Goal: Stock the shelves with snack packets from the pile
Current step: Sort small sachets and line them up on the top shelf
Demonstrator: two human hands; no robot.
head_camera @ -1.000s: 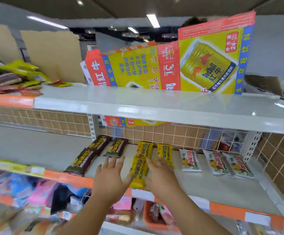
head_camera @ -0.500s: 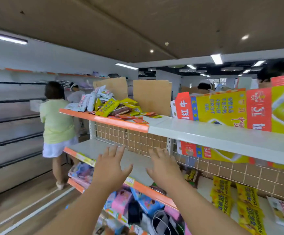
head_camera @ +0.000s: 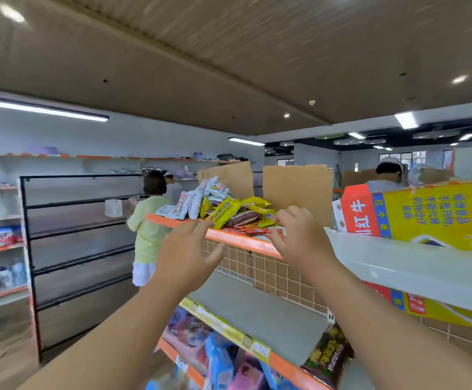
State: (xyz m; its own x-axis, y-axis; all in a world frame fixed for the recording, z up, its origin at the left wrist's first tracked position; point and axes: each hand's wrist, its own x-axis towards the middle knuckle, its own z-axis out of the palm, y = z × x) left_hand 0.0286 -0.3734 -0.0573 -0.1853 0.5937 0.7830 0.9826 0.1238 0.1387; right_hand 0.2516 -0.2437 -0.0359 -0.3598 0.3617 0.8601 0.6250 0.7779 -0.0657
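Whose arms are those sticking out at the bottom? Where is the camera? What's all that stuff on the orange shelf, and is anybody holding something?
Those arms belong to a person who wears the camera on their head, so you see what they see. There is only this one picture, looking forward over their own hands.

They are standing at a shop shelf. On the top shelf, the one with the orange edge, lies a pile of snack packets in white, yellow and brown. The left hand reaches up with its fingers spread and holds nothing. The right hand is at the edge of the pile with its fingers bent, but no packet is clearly in its grip.

One dark packet lies on the lower shelf. The big yellow and red thing on the right is a drinks carton.
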